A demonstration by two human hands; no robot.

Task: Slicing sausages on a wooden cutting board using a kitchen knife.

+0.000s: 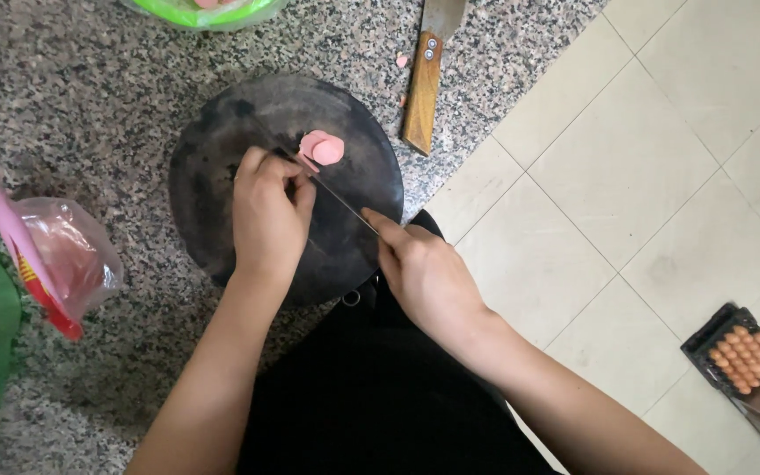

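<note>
slices (pixel 322 148) lie just beyond left hand (pixel 267 214) fingertips, beside knife (pixel 340 195).

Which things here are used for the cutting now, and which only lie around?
In use: left hand, right hand, knife, pink slices, round dark board.

Lying about: wooden-handled cleaver, plastic bag, green bowl, egg tray.

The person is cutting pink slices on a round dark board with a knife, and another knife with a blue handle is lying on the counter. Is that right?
Almost. In the head view the spare knife on the counter has a brown wooden handle, not blue. The rest holds: the right hand holds a thin knife and the left hand steadies the food beside pink slices on the round dark board.
</note>
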